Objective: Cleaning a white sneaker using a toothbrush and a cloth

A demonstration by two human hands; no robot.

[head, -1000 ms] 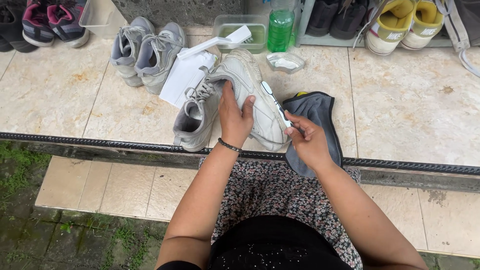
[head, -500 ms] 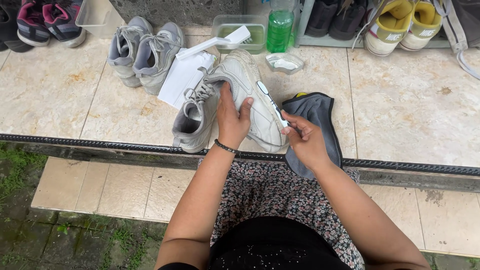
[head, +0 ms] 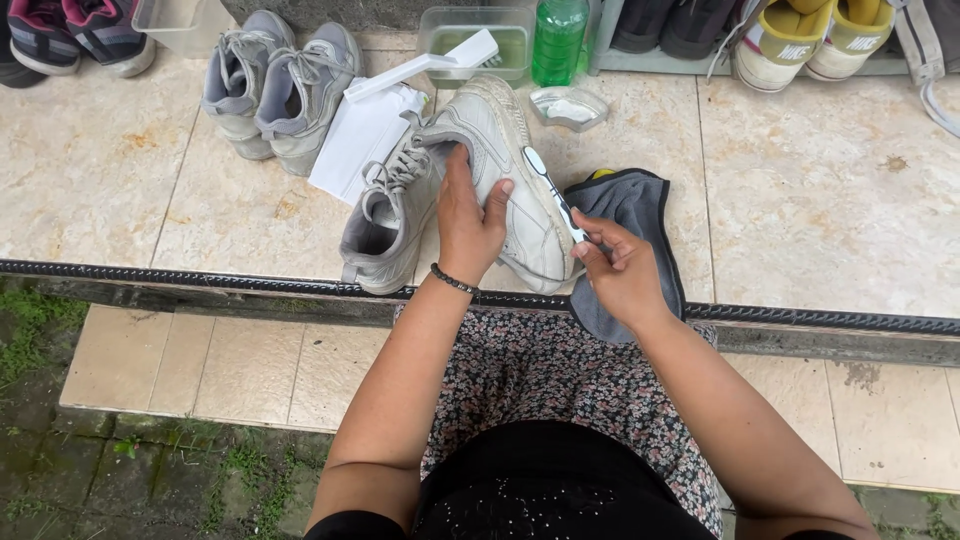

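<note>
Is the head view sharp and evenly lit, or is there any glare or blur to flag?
Head view: soft, even daylight with faint shadows; left hand, white sneaker and right hand with the toothbrush all sharp; no glare on the tiles; slight wide-angle bending at edges.

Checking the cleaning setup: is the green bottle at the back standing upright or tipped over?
Upright. The green bottle stands on the tiled floor beside the clear tub; its top is cut off by the picture's edge.
</note>
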